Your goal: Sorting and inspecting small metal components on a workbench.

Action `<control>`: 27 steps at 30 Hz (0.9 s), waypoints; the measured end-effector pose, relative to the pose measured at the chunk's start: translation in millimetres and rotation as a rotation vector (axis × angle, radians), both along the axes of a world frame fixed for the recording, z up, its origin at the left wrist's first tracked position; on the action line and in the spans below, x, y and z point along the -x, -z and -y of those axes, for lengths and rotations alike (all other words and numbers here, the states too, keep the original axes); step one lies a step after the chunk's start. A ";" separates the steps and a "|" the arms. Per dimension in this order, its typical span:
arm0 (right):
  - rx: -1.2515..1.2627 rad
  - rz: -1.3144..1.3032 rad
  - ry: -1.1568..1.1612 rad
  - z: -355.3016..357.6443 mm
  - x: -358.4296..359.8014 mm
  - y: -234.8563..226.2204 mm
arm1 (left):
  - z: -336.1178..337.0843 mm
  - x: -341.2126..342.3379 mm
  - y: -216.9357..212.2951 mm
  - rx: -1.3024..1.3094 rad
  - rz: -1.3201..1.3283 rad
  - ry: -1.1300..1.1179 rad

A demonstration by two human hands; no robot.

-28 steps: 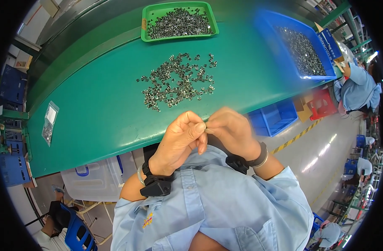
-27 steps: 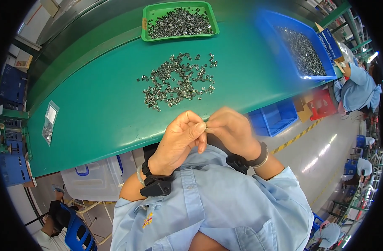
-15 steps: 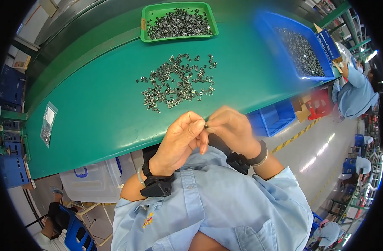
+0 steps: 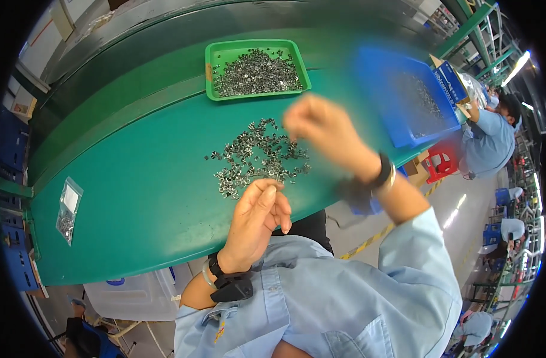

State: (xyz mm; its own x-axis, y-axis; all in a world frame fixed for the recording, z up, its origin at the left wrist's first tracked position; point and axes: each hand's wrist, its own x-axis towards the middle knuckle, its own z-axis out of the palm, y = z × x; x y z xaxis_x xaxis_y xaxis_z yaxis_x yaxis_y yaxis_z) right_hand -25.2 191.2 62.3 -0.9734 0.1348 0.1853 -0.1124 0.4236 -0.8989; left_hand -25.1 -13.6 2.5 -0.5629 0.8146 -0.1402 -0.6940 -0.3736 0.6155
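Note:
Small shiny metal pieces lie in a loose pile (image 4: 249,158) on the green tabletop (image 4: 142,197). Just at the near edge of that pile is my left hand (image 4: 255,221), thumb and forefinger pressed together. Whatever sits in that pinch is too small to make out. My right hand (image 4: 327,131) is up over the far right part of the pile, its fingers smeared by motion. Beyond the pile, a shallow green tray (image 4: 222,53) holds many similar metal pieces.
A blue bin (image 4: 392,113) with more small pieces stands at the right. On the far left lies a clear bag (image 4: 69,212) of small parts. A lidded plastic box (image 4: 130,298) is below the table's near edge. Another person (image 4: 491,140) works beyond a red stool (image 4: 440,164).
My right hand has left my left hand and moved up and away, over the pile. The left hand stays near the table's front edge, still pinched. The view has shifted slightly.

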 end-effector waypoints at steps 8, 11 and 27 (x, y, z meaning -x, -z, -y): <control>-0.023 -0.125 -0.017 -51.4 85.3 -17.4 | 4.8 4.8 11.9 -0.087 0.002 0.082; -0.396 -0.109 -0.060 -71.7 49.2 14.3 | 6.4 5.6 13.1 -0.135 -0.024 0.164; -0.623 0.053 -0.016 -89.4 -20.2 28.7 | 3.8 2.4 15.0 -0.161 -0.055 0.168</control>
State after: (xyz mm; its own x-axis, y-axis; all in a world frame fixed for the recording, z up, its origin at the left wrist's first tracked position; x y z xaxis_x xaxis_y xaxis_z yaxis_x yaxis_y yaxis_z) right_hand -5.0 280.6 33.6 -0.9844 0.0027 0.1762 -0.0849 0.8687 -0.4881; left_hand -27.5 -17.4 -12.5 -0.4207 0.9068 0.0260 -0.7216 -0.3518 0.5962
